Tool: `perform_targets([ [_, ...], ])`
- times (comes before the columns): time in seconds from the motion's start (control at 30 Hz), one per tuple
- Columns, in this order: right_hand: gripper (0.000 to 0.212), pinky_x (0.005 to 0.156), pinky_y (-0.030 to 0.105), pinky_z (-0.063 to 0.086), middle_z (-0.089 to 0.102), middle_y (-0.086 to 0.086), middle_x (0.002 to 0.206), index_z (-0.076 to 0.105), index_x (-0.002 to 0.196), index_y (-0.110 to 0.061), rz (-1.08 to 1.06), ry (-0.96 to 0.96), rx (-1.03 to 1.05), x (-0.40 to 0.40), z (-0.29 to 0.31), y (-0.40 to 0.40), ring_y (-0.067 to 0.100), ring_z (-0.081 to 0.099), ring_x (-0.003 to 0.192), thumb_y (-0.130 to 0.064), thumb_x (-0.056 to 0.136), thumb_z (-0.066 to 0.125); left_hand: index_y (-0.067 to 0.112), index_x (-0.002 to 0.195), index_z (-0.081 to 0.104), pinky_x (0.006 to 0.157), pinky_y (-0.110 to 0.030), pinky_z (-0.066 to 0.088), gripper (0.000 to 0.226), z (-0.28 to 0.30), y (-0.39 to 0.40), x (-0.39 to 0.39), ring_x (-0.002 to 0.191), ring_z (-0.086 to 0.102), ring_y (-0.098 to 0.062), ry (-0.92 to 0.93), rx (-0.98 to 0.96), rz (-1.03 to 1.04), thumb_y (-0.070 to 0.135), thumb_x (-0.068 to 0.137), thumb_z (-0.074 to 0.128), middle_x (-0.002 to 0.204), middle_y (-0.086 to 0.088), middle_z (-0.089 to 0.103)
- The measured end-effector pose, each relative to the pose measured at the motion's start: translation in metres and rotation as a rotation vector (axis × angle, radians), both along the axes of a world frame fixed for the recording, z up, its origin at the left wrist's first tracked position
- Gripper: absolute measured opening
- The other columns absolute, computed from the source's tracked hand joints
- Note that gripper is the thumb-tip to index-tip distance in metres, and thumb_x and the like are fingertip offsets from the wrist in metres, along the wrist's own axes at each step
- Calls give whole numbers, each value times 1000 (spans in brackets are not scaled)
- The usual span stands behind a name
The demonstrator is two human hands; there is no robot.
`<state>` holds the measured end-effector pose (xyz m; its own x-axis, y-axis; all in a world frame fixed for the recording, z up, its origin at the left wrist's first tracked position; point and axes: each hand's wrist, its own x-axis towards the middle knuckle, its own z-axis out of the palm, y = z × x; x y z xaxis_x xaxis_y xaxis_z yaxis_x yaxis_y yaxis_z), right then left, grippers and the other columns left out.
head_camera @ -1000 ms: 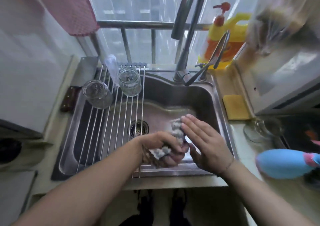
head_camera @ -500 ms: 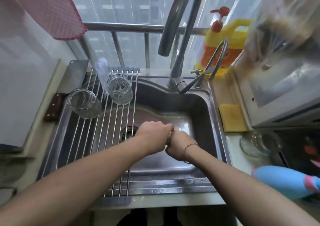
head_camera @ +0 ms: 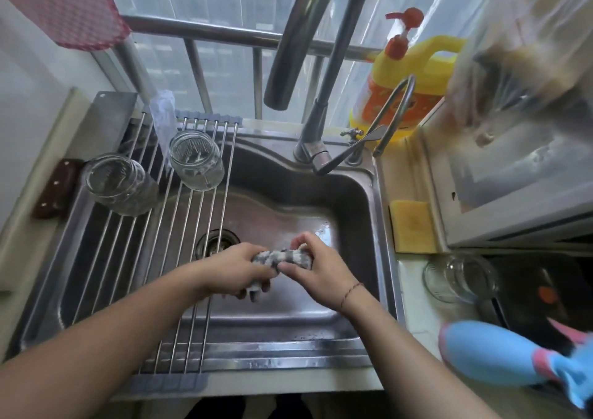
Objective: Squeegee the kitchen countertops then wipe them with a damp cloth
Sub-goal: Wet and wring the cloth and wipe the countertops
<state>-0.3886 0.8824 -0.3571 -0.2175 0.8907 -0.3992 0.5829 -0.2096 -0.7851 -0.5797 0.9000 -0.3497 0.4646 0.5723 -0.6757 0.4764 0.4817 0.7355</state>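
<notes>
Item: grey-and-white striped damp cloth (head_camera: 282,256), twisted into a short rope and held over the stainless steel sink basin (head_camera: 359,200), near its front right. Left hand (head_camera: 236,269): fingers closed round the cloth's left end, a tail of fabric hanging below the knuckles. Right hand (head_camera: 317,269): fingers closed round the right end. Change noted: half a second ago the two fists were pressed together with the cloth hidden inside; a second ago the right hand lay open and flat against it. Now the fists stand slightly apart and the twisted middle shows between them. Judgement: wringing is under way or near done, so the cloth is being readied for the wiping step; the pale surface (head_camera: 414,306) right of the sink has not yet been wiped. Also present: tall chrome tap (head_camera: 316,123) at the far rim, no water seen running; roll-up wire drying rack (head_camera: 179,245) over the left half, carrying two clear glass jars (head_camera: 195,158); yellow sponge (head_camera: 412,226) on the right.
</notes>
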Motion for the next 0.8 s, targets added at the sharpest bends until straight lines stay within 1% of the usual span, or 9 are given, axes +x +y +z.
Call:
perform_targets([
  [0.1,42,72,23,53,67,-7,103,61,116,-23,-24,138,238,3,6,-12,10,62,84,-24,78,77,4,112,59,50,-28,49,22,8,-1,-7,66,62,-23,-341,-388,358,17,98,47,90,-15,68],
  [0.17,45,76,24,51,67,-2,106,61,125,-15,48,-49,488,-3,3,-20,12,60,85,-22,81,67,6,105,63,62,-34,56,30,11,-4,0,71,65,-24,-410,-539,476,26,99,42,90,-15,67],
  [0.23,49,76,31,51,66,6,100,60,125,-6,106,-252,598,-19,2,-29,22,58,87,-19,79,48,11,92,68,72,-40,55,39,14,-5,12,75,63,-25,-437,-592,483,36,96,40,88,-12,65],
  [0.33,68,77,39,51,60,8,107,50,134,-1,294,-347,546,-31,11,-36,27,53,94,-21,71,35,14,82,65,71,-39,53,40,15,-2,13,72,62,-25,-399,-559,491,43,88,39,81,-10,62],
  [0.4,69,84,42,50,54,6,119,46,137,-8,426,-387,559,-17,16,-37,27,49,104,-21,70,37,13,93,64,69,-37,53,33,17,1,1,76,64,-26,-387,-558,426,39,84,46,85,-11,64],
  [0.5,72,95,45,47,39,5,131,38,139,-25,542,-444,541,7,24,-36,30,39,119,-20,70,57,11,111,59,61,-31,56,39,21,3,-9,75,67,-28,-401,-570,309,28,75,60,89,-14,66],
  [0.57,71,104,46,42,38,7,138,40,140,-21,585,-338,594,16,27,-39,31,38,127,-15,73,63,11,115,53,48,-22,49,44,25,4,-8,63,60,-21,-425,-526,267,17,71,60,80,-12,62],
  [0.67,57,103,44,44,51,10,138,51,130,-7,390,-31,733,24,27,-43,26,49,128,3,75,65,13,114,44,40,-13,29,48,24,0,-5,53,46,-11,-629,-667,210,8,69,61,75,-9,53],
  [0.8,72,101,46,45,47,13,145,35,142,-5,553,-235,909,25,10,-36,27,43,136,-13,80,70,13,103,48,47,-13,25,28,19,-18,11,60,33,-6,-860,-744,-108,1,79,53,81,-6,38],
])
